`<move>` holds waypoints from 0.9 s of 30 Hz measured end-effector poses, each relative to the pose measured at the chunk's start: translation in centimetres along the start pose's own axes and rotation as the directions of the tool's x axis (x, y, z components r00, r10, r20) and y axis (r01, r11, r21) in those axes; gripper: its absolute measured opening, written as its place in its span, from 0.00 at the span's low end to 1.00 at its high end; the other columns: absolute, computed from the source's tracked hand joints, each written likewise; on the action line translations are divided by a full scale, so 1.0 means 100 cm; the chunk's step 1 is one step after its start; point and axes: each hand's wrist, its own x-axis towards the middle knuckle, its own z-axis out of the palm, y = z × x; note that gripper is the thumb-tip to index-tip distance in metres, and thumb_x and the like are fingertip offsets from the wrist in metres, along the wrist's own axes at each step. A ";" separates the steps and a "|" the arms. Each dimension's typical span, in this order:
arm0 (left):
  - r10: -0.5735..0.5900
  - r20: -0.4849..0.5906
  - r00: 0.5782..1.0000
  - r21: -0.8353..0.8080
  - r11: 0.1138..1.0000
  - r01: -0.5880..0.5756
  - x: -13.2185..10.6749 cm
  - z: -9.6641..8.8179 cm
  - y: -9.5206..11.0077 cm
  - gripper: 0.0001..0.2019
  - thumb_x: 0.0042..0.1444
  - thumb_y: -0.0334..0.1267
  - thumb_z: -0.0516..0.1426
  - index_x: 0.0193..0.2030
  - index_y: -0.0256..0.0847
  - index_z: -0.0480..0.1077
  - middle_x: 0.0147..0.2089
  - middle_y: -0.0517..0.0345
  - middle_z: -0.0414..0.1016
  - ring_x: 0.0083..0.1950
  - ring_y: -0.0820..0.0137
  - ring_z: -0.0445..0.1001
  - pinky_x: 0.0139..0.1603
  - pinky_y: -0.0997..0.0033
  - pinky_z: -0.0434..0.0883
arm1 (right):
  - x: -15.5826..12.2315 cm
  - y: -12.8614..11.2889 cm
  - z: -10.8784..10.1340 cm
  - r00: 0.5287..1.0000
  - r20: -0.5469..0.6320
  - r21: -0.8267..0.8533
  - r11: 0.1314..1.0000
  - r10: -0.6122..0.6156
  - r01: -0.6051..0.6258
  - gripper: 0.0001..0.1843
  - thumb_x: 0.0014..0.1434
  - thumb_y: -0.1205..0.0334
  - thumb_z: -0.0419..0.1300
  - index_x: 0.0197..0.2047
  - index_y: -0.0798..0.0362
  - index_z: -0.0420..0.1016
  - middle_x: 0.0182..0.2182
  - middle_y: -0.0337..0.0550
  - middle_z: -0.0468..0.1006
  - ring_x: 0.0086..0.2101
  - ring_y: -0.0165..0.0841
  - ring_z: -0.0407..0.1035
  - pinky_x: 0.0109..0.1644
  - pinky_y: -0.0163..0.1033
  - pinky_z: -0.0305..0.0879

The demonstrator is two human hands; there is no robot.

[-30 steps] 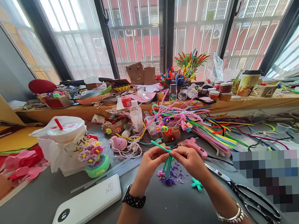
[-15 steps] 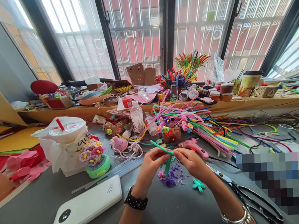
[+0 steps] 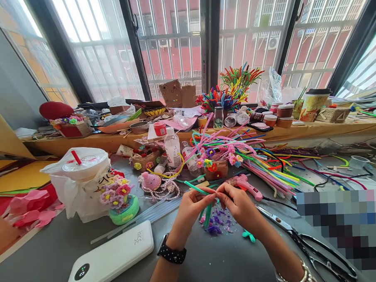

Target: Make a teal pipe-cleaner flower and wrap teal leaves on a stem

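My left hand (image 3: 194, 207) pinches a teal-green pipe cleaner (image 3: 194, 187); one end sticks out to the upper left and folded lengths hang below the fingers. Fingertips of my right hand (image 3: 236, 201) are closed at the same spot, meeting the left fingertips, so the pinched part is hidden. Beneath the hands lie purple and pink fuzz clippings (image 3: 217, 225) on the grey table. A teal flower-like piece (image 3: 248, 236) rests by my right forearm, partly covered by it.
Large scissors (image 3: 291, 228) lie to the right, beside a pink glue gun (image 3: 247, 187). A white power bank (image 3: 113, 254), a bagged drink cup (image 3: 83, 179) and a pipe-cleaner flower pot (image 3: 124, 208) stand left. Behind is a heap of colourful pipe cleaners (image 3: 267, 175).
Both hands have shifted slightly, with the fingertips drawn closer together. The pipe cleaner's free end and hanging lengths have moved left. My right forearm now covers more of the teal flower-like piece.
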 end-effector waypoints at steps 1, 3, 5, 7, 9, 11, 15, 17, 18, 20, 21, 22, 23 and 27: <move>-0.009 0.005 1.000 -0.002 1.000 0.009 0.000 -0.001 0.000 0.08 0.38 0.37 0.63 0.27 0.37 0.74 0.26 0.57 0.75 0.29 0.71 0.71 0.35 0.73 0.67 | 0.000 0.000 0.000 1.000 -0.005 -0.001 1.000 -0.002 0.002 0.12 0.58 0.60 0.47 0.28 0.54 0.64 0.18 0.35 0.64 0.20 0.27 0.59 0.25 0.31 0.55; -0.026 0.010 1.000 0.007 1.000 0.026 0.001 -0.003 -0.001 0.08 0.38 0.37 0.63 0.27 0.36 0.74 0.26 0.56 0.75 0.30 0.70 0.72 0.35 0.73 0.67 | 0.000 0.000 0.000 1.000 -0.016 -0.002 1.000 -0.003 0.003 0.12 0.59 0.60 0.47 0.28 0.54 0.65 0.18 0.35 0.65 0.20 0.26 0.59 0.25 0.31 0.55; -0.036 0.006 0.999 0.030 0.999 0.036 0.002 -0.003 -0.001 0.09 0.37 0.37 0.64 0.27 0.35 0.74 0.26 0.56 0.75 0.30 0.70 0.72 0.35 0.73 0.67 | 0.001 0.001 0.001 1.000 -0.024 -0.011 1.000 -0.001 0.001 0.12 0.59 0.60 0.46 0.28 0.54 0.65 0.18 0.35 0.64 0.20 0.26 0.59 0.24 0.31 0.54; -0.041 -0.016 0.999 0.045 0.998 0.041 0.002 -0.003 0.000 0.09 0.36 0.37 0.64 0.26 0.35 0.74 0.25 0.56 0.75 0.30 0.70 0.72 0.34 0.73 0.68 | 0.002 0.002 0.002 1.000 -0.020 -0.031 1.000 -0.003 0.003 0.12 0.59 0.59 0.46 0.28 0.54 0.64 0.17 0.35 0.64 0.20 0.27 0.58 0.24 0.31 0.54; -0.046 -0.055 0.997 0.031 0.998 0.047 0.002 -0.003 0.000 0.09 0.36 0.37 0.64 0.25 0.36 0.74 0.25 0.56 0.75 0.30 0.70 0.72 0.34 0.74 0.67 | 0.002 0.002 0.003 0.999 -0.029 -0.067 0.998 -0.019 0.017 0.12 0.59 0.60 0.46 0.29 0.54 0.65 0.19 0.36 0.66 0.22 0.28 0.60 0.25 0.32 0.56; -0.053 -0.118 0.992 -0.014 0.999 0.052 0.002 -0.002 0.000 0.08 0.36 0.36 0.64 0.25 0.36 0.73 0.24 0.58 0.75 0.28 0.71 0.72 0.33 0.75 0.67 | 0.001 0.001 0.003 0.989 -0.124 -0.153 0.987 -0.078 0.058 0.09 0.57 0.59 0.49 0.32 0.53 0.67 0.26 0.40 0.69 0.28 0.32 0.64 0.32 0.35 0.59; -0.057 -0.240 0.969 -0.131 0.991 0.025 0.002 -0.003 -0.001 0.09 0.37 0.36 0.64 0.26 0.36 0.72 0.23 0.59 0.75 0.27 0.72 0.72 0.30 0.77 0.66 | -0.003 -0.005 0.005 0.890 -0.398 -0.382 0.922 -0.222 0.059 0.08 0.52 0.56 0.56 0.32 0.52 0.70 0.35 0.47 0.67 0.39 0.40 0.61 0.44 0.45 0.56; -0.049 -0.253 0.966 -0.194 0.981 -0.001 0.002 -0.004 -0.002 0.09 0.37 0.36 0.64 0.27 0.35 0.72 0.24 0.58 0.75 0.29 0.72 0.73 0.30 0.77 0.67 | -0.004 -0.006 0.009 0.913 -0.354 -0.357 0.932 -0.205 0.071 0.09 0.53 0.56 0.55 0.29 0.52 0.71 0.31 0.46 0.67 0.36 0.38 0.62 0.42 0.44 0.57; -0.044 -0.248 0.968 -0.223 0.975 -0.013 0.002 -0.005 -0.002 0.09 0.37 0.35 0.64 0.27 0.35 0.72 0.25 0.58 0.75 0.29 0.72 0.73 0.31 0.77 0.67 | -0.004 -0.006 0.012 0.943 -0.284 -0.299 0.951 -0.175 0.086 0.10 0.54 0.56 0.54 0.28 0.52 0.70 0.29 0.45 0.68 0.34 0.37 0.62 0.39 0.42 0.58; -0.042 -0.234 0.971 -0.277 0.961 -0.025 0.002 -0.006 -0.003 0.08 0.38 0.35 0.63 0.28 0.36 0.72 0.25 0.59 0.75 0.29 0.74 0.72 0.30 0.78 0.66 | -0.003 -0.005 0.017 0.986 -0.127 -0.135 0.987 -0.109 0.092 0.12 0.56 0.57 0.51 0.27 0.54 0.70 0.26 0.43 0.70 0.31 0.34 0.63 0.35 0.38 0.59; -0.047 -0.229 0.972 -0.300 0.954 -0.024 0.003 -0.006 -0.004 0.08 0.38 0.35 0.63 0.28 0.36 0.73 0.25 0.59 0.75 0.28 0.75 0.72 0.30 0.79 0.66 | -0.002 -0.004 0.019 0.995 -0.063 -0.054 0.996 -0.080 0.077 0.13 0.57 0.57 0.50 0.27 0.54 0.70 0.25 0.42 0.70 0.29 0.32 0.64 0.33 0.36 0.59; -0.057 -0.226 0.973 -0.319 0.948 -0.019 0.003 -0.007 -0.004 0.08 0.38 0.34 0.63 0.28 0.37 0.73 0.25 0.60 0.75 0.28 0.76 0.72 0.30 0.80 0.66 | -0.001 -0.003 0.020 0.998 -0.014 0.018 0.998 -0.057 0.057 0.14 0.58 0.58 0.49 0.27 0.55 0.70 0.24 0.41 0.70 0.28 0.31 0.63 0.31 0.35 0.59; -0.068 -0.225 0.972 -0.336 0.942 -0.012 0.003 -0.007 -0.005 0.08 0.38 0.34 0.63 0.28 0.37 0.73 0.26 0.61 0.75 0.28 0.76 0.71 0.30 0.80 0.66 | 0.000 -0.002 0.021 0.999 0.022 0.080 0.996 -0.040 0.038 0.14 0.58 0.58 0.48 0.27 0.55 0.70 0.24 0.40 0.70 0.28 0.31 0.63 0.31 0.34 0.59; -0.102 -0.209 0.972 -0.356 0.934 0.021 0.002 -0.007 -0.004 0.08 0.38 0.34 0.64 0.29 0.37 0.73 0.26 0.61 0.75 0.27 0.77 0.71 0.29 0.80 0.66 | 0.001 -0.004 0.018 0.995 0.097 0.236 0.971 0.018 -0.040 0.13 0.56 0.58 0.51 0.31 0.56 0.72 0.27 0.41 0.72 0.30 0.31 0.65 0.33 0.33 0.60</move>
